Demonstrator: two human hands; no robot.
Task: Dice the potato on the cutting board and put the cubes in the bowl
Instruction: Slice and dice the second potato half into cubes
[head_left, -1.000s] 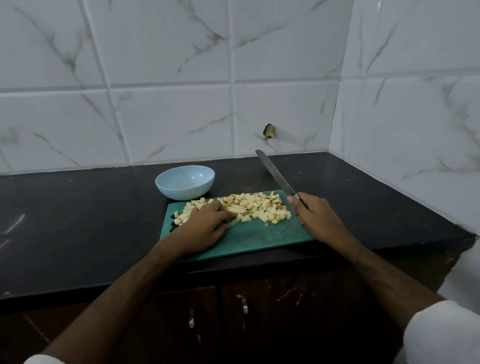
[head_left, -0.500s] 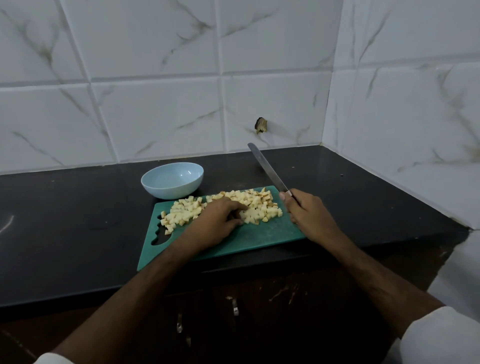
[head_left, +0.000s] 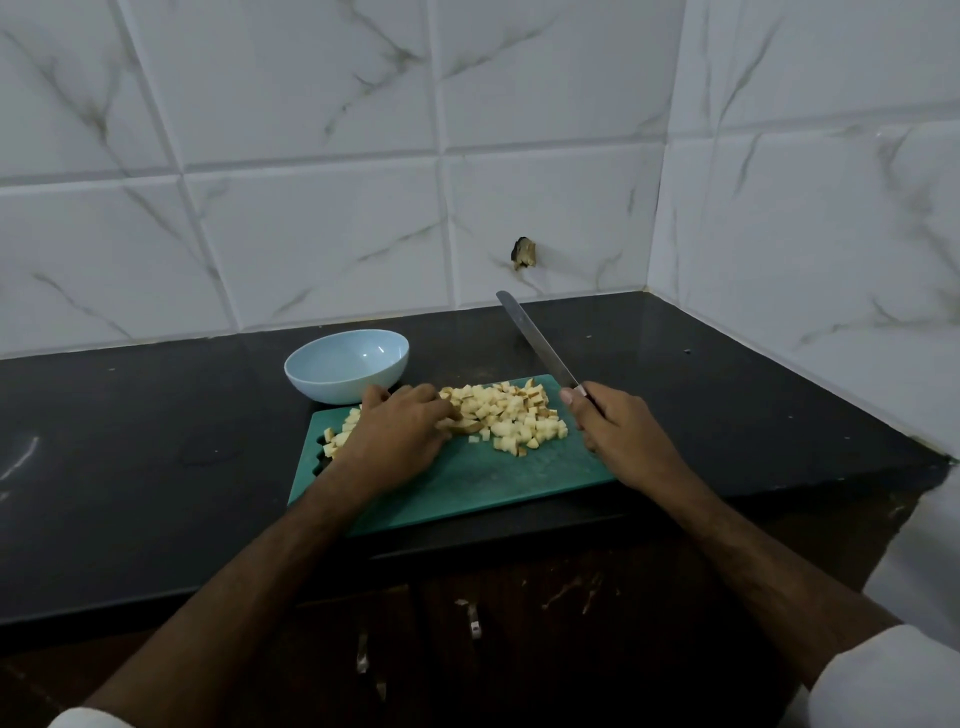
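Nearest, the green cutting board (head_left: 467, 483) is lying at the front edge of the dark counter (head_left: 130, 467), slightly skewed; the left hand (head_left: 395, 436) is resting palm-down on it among the potato cubes (head_left: 509, 415), its fingers loosely bent over what looks like a larger uncut piece, though how firmly it is gripping I cannot tell; the right hand (head_left: 618, 436) is wrapping round the handle of the knife (head_left: 537, 340), whose blade is pointing up and away over the counter, clear of the pile. The cubes are looking small, light, firm and probably damp, so they are likely to stick to skin and scatter or roll if swept carelessly; scooping them together in a cupped palm or pushing them with the flat of the blade seems the safer hold, since pinching single cubes would be slow. Beyond the board's far left corner the pale blue bowl (head_left: 347, 366) is standing, just beside the board, with no cubes visible in it; nothing is sitting between pile and bowl but the left hand itself; behind rises the marbled tile wall (head_left: 311, 208) with a chipped hole (head_left: 523, 253).
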